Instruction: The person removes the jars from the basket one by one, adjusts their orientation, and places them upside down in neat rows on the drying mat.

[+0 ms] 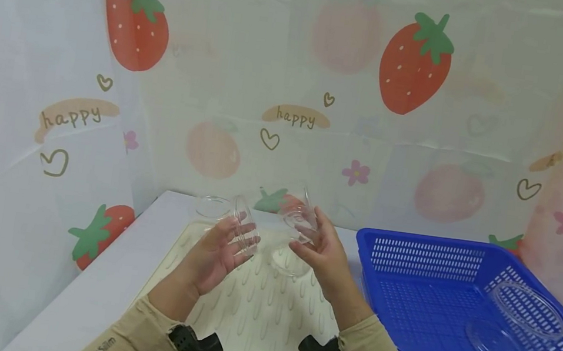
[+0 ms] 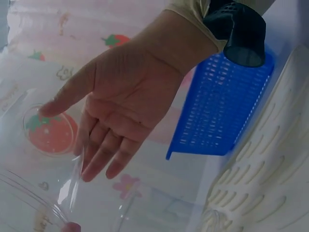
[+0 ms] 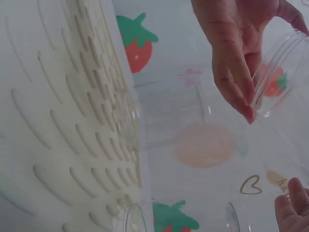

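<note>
Both hands are raised over the mat, facing each other. My left hand holds a clear, round, lid-like piece with a ridged rim on edge between thumb and fingers; its ridges show in the right wrist view. My right hand grips a tilted clear cup, whose round end lies near the thumb in the left wrist view. The cup and the lid-like piece are apart in the head view. Clear cups stand upright behind, one at back left, another near the middle.
The cream ribbed mat lies on the white table. At the right stands a blue perforated basket, with clear round pieces inside. A patterned cloth hangs behind the table.
</note>
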Demonstrator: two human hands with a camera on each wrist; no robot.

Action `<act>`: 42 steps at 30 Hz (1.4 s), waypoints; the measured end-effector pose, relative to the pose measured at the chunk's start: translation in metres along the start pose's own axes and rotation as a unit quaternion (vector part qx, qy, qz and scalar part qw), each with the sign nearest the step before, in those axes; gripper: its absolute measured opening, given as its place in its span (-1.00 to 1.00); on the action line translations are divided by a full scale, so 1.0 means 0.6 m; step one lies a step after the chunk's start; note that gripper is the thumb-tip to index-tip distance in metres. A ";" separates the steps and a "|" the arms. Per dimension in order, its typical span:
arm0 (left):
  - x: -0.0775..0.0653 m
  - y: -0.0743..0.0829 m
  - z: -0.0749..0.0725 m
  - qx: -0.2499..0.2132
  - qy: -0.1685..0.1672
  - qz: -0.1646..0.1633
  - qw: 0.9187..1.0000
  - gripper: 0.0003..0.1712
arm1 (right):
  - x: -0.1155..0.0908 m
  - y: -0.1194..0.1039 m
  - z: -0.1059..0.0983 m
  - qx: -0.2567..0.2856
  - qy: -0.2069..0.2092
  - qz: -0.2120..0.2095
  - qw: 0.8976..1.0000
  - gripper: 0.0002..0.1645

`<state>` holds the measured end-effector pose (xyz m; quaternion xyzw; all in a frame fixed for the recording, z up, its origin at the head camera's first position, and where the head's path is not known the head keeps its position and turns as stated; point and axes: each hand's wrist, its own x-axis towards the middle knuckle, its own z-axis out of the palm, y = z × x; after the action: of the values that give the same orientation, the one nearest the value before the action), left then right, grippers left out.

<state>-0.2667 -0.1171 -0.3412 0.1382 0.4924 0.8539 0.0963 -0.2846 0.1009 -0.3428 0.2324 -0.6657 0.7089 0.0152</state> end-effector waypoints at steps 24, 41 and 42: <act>-0.001 -0.010 -0.002 0.149 -0.092 0.002 0.985 -0.12 | -0.004 -0.007 0.001 0.190 -0.001 -0.129 0.973 0.24; -0.016 0.022 -0.024 0.234 -0.081 0.032 0.968 -0.21 | 0.003 -0.019 0.006 0.113 0.009 -0.100 0.989 0.26; -0.017 0.025 -0.025 0.238 -0.079 0.034 0.967 -0.22 | 0.003 -0.019 0.007 0.111 0.008 -0.098 0.989 0.26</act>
<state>-0.2622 -0.1396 -0.3369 0.2405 0.6675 0.7012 0.0702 -0.2814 0.0976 -0.3314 0.2906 -0.5565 0.7757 0.0640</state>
